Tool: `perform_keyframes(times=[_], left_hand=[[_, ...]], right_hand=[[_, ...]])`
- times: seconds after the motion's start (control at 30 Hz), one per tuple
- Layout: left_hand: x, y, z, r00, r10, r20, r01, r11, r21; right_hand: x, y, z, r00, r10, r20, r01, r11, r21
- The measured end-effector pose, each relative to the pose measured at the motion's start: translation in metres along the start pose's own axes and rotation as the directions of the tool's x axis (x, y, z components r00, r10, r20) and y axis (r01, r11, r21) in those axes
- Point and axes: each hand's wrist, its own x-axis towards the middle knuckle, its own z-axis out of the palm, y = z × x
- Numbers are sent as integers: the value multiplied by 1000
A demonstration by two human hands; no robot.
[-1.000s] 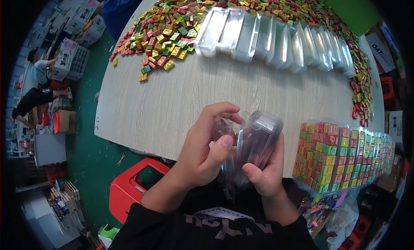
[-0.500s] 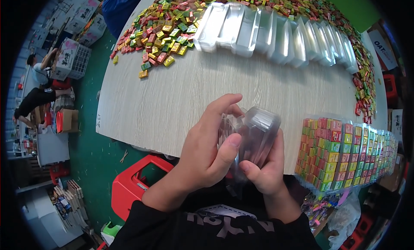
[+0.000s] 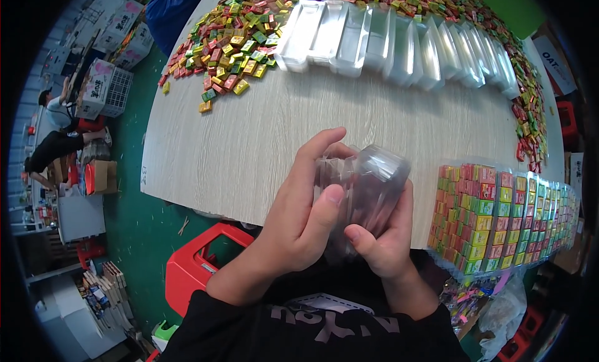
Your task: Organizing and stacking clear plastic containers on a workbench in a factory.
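Over the near edge of the table, both hands hold a bunch of clear plastic trays (image 3: 380, 181). My left hand (image 3: 290, 218) is curled around the left side of the bunch, with its thumb across the front and its index finger reaching past the top. On the other side, my right hand (image 3: 390, 243) grips the trays from below and the right, its thumb pressed on their near face. The trays' lower ends blur against my dark shirt, and several thin walls overlap, so I cannot tell them apart.
A row of clear trays (image 3: 359, 44) leans across the far table. Behind it lies a heap of small red, yellow and green packets (image 3: 228, 56). Trays filled with packets (image 3: 480, 218) stand at right. A red stool (image 3: 187, 274) is at lower left; two people work beyond.
My left hand has moved slightly up and left. The trays between my hands have shifted a little and fan out more at the left side. Both hands keep their hold.
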Motion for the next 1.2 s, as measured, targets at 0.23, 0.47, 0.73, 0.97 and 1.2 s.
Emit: perform_keyframes(times=[0.23, 0.47, 0.73, 0.97, 1.2], left_hand=[[-2, 5, 4, 994, -68, -90, 72, 996, 42], [-5, -9, -3, 988, 116, -97, -105, 988, 113], [-11, -14, -2, 955, 48, -293, -113, 971, -210], [-15, -22, -18, 951, 53, -305, -111, 978, -176], [-18, -22, -22, 932, 94, -351, -73, 995, 72]], right_hand=[[0, 3, 3, 999, 21, -30, -24, 996, -86], [9, -5, 14, 998, -67, 3, 65, 961, -268], [20, 2, 33, 973, -192, 127, 230, 777, -587], [23, 17, 40, 989, -106, 103, 143, 857, -494], [24, 18, 45, 990, -30, 141, 67, 962, -265]])
